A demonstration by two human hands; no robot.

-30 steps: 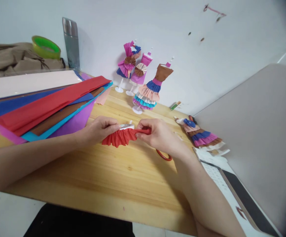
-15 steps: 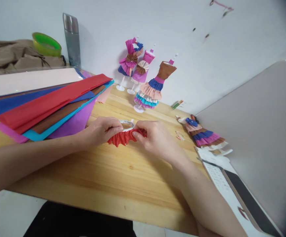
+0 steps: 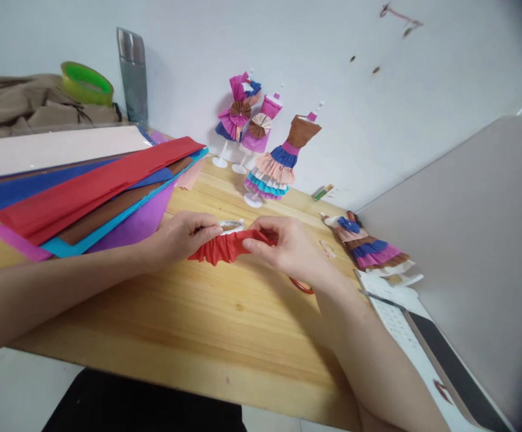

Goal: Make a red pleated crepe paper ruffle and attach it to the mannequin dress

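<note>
Red ruffle runs L-R, R end unclear.

No legible text or numbers anywhere.

I take the strip as dial centre, between my left hand at nine and my right hand at three. The tape roll sits just behind it. At ten I have the sheets, a cloth beyond them; at eleven, the bottle. Three dress stands line twelve to one before the wall. A dress form lies at three, a flat device at four.
</note>
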